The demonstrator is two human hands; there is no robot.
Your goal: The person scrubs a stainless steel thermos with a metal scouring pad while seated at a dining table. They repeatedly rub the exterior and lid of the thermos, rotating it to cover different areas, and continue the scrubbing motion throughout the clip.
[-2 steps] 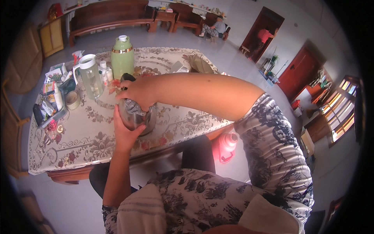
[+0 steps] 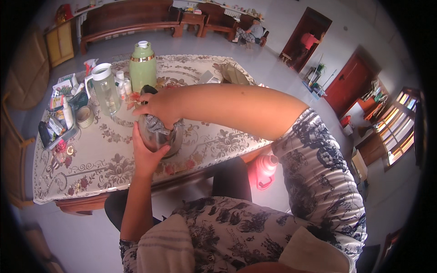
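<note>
A shiny metal vessel (image 2: 175, 143) stands near the table's front edge, with a black part (image 2: 148, 89) at its far side that looks like a handle. My left hand (image 2: 151, 154) wraps the near left side of the vessel, thumb stretched across its front. Reaching across from the right, my right hand (image 2: 157, 108) presses a crumpled grey patterned cloth (image 2: 157, 125) on the vessel's upper part. The right hand and forearm hide much of the vessel's top, and the right fingertips are partly out of sight.
On the patterned tablecloth (image 2: 114, 157) stand a green thermos (image 2: 143, 70), a water pitcher (image 2: 105, 91), a paper roll (image 2: 85, 117) and a tray of small items (image 2: 68, 133). A pink bottle (image 2: 265, 170) is on the floor. Two other people (image 2: 255, 32) are far off.
</note>
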